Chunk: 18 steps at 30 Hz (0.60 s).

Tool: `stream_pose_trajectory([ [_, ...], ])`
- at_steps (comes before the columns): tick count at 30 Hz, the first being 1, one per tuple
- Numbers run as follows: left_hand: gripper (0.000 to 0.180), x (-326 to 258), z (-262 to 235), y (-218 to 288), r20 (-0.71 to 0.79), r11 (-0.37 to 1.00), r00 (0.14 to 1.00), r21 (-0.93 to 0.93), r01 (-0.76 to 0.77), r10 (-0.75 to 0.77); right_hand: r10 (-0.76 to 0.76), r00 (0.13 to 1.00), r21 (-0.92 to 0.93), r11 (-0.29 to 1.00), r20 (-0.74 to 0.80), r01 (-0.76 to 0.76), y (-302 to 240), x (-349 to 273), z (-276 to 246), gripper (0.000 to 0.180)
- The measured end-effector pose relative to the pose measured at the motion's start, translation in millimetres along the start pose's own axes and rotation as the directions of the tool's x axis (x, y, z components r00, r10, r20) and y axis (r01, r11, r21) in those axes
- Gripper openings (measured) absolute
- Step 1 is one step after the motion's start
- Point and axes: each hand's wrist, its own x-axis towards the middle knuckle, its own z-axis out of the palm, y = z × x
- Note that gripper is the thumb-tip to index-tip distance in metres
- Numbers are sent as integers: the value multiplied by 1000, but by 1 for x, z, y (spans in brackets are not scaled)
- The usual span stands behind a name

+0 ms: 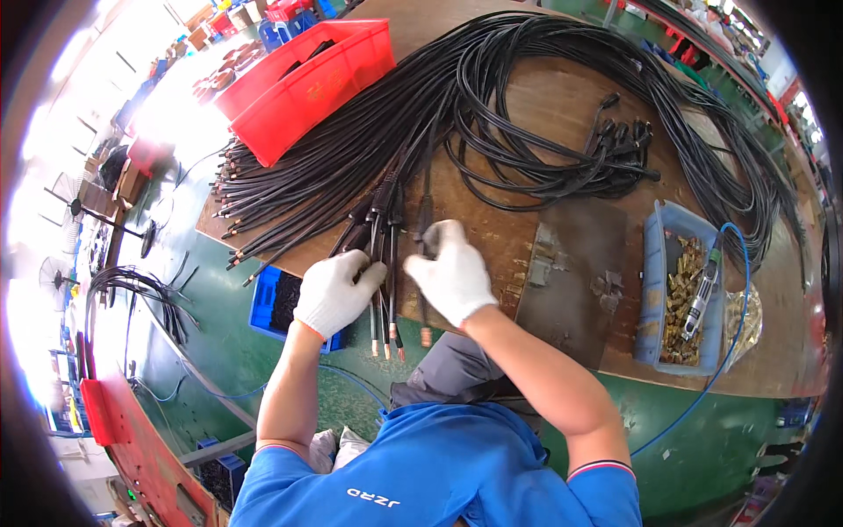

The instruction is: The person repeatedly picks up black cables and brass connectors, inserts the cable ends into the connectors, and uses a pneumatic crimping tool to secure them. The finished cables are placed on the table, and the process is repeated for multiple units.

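Both my hands wear white knit gloves. My left hand (pixel 338 290) is curled at the table's front edge, its thumb and fingers closed against a bundle of black cables (pixel 391 303). The bundle's bared copper ends hang past the edge, and black sleeves (pixel 384 200) sit on the cables just above my hand. To the right, my right hand (pixel 452 274) pinches a separate black cable (pixel 423 307), which carries a sleeve and ends in bare copper. My fingers partly hide where each hand grips.
A large pile of black cables (pixel 351 132) spreads over the brown table (pixel 492 237). At its left stands a red bin (pixel 307 88). A light-blue tray (pixel 652 290) of brass pieces, with an air tool (pixel 702 294) and blue hose, sits right. Below the left edge is a blue bin (pixel 263 299).
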Motion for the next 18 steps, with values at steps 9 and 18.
stream_pose_trajectory([
  [9,56,46,20,83,-162,697,678,145,-702,717,223,969,117,965,104,-234,37,-34,-113,50],
  [18,42,109,60,114,119,261,258,-13,-965,959,-75,996,-367,927,38,84,41,-79,-146,30],
])
